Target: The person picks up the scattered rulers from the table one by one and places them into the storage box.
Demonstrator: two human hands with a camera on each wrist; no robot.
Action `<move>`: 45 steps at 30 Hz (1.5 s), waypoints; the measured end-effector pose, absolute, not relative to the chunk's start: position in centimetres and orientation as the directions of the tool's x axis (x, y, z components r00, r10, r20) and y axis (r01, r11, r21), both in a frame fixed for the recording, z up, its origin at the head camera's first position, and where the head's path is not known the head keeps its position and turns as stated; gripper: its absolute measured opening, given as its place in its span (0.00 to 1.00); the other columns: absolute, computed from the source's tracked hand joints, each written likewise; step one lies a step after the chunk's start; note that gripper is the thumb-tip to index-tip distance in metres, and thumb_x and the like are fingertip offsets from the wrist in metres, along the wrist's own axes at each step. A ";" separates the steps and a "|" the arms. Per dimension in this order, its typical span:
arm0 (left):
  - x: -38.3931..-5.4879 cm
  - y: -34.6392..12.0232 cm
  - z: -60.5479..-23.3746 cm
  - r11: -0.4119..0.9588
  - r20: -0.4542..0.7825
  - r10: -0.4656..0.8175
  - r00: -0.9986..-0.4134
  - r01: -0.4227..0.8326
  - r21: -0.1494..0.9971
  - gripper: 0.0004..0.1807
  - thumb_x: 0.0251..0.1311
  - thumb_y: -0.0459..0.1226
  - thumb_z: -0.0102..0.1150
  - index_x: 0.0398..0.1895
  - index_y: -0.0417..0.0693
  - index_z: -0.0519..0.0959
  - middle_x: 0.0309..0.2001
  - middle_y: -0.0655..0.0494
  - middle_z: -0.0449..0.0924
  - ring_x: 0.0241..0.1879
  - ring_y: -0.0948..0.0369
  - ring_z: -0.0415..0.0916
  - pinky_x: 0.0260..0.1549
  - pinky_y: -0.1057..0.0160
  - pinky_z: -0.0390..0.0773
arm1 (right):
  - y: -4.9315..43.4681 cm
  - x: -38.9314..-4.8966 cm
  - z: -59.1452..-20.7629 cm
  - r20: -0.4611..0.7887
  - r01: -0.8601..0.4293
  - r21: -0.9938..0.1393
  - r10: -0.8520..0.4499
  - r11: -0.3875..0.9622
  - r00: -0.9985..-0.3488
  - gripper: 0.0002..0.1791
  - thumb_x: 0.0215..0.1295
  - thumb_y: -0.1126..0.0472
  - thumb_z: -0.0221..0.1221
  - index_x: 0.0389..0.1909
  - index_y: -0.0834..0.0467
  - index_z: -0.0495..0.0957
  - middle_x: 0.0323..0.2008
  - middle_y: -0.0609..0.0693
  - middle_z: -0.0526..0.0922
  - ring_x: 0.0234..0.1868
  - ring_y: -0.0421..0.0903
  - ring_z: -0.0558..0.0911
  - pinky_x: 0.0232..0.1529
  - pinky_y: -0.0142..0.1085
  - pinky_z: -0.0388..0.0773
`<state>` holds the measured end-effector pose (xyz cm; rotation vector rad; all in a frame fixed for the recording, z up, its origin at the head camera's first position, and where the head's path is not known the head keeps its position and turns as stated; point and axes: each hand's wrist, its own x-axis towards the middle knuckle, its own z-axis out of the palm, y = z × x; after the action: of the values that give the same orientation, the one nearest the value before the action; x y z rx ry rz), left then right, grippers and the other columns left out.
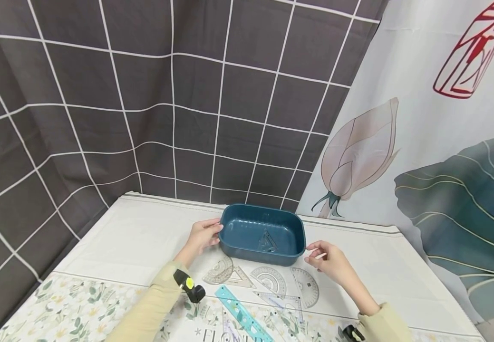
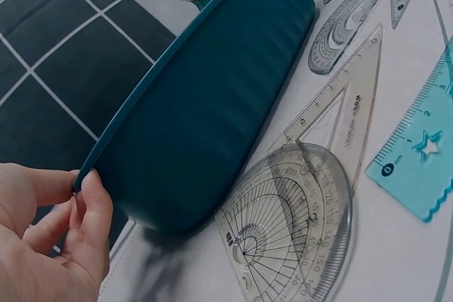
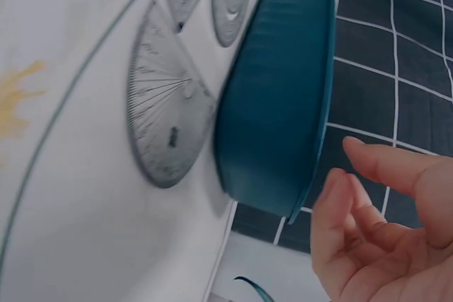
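Observation:
A dark blue plastic basin (image 1: 247, 255) stands on the white cloth near the wall, with a clear triangular set square (image 1: 267, 241) inside. My left hand (image 1: 203, 236) pinches its left rim between thumb and fingers, as the left wrist view shows closely. Beside the right end, my right hand (image 1: 330, 260) hovers with a gap between thumb and fingers; in the right wrist view the fingers (image 3: 333, 199) are apart from the rim and hold nothing. In front of the basin lie clear protractors (image 2: 283, 224) and a set square (image 2: 357, 114).
A turquoise ruler (image 1: 242, 313) lies slantwise nearer me, beside another clear set square (image 1: 283, 300) and a purplish clear piece (image 1: 228, 327). Dark gridded cloth (image 1: 195, 118) hangs behind the table; a white flower-print cloth (image 1: 358, 190) hangs at the right.

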<state>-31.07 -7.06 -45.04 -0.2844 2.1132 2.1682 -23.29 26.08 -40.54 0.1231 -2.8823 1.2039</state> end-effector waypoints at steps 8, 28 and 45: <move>-31.1 -7.2 -45.0 -0.024 -0.198 -0.061 -0.978 -0.197 0.980 0.22 0.61 0.31 0.59 0.59 0.36 0.74 0.52 0.36 0.79 0.27 0.67 0.78 0.24 0.75 0.81 | 26.7 -22.8 -42.4 -0.095 0.057 -0.676 -0.010 0.734 -0.995 0.21 0.50 0.65 0.69 0.44 0.67 0.75 0.29 0.52 0.78 0.25 0.43 0.77 0.22 0.33 0.80; -31.0 -7.1 -45.2 -0.022 -0.202 -0.060 -0.978 -0.201 0.979 0.22 0.61 0.31 0.59 0.59 0.37 0.74 0.51 0.35 0.79 0.27 0.67 0.78 0.24 0.75 0.82 | 25.8 -22.3 -44.5 -0.168 0.069 -0.453 -0.009 0.889 -0.986 0.32 0.35 0.56 0.78 0.42 0.66 0.76 0.29 0.51 0.74 0.29 0.45 0.70 0.29 0.34 0.70; -31.1 -7.0 -45.3 -0.032 -0.205 -0.070 -0.976 -0.204 0.979 0.22 0.61 0.31 0.59 0.59 0.37 0.75 0.50 0.37 0.80 0.26 0.68 0.77 0.24 0.75 0.82 | 25.6 -22.9 -44.8 -0.180 0.096 -0.458 0.014 0.884 -0.984 0.33 0.33 0.58 0.79 0.40 0.68 0.75 0.31 0.53 0.75 0.33 0.46 0.72 0.36 0.40 0.76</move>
<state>-31.15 -7.04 -45.33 -0.3004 2.1171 2.1713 -22.86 25.65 -44.80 -0.0949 -3.2153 0.7957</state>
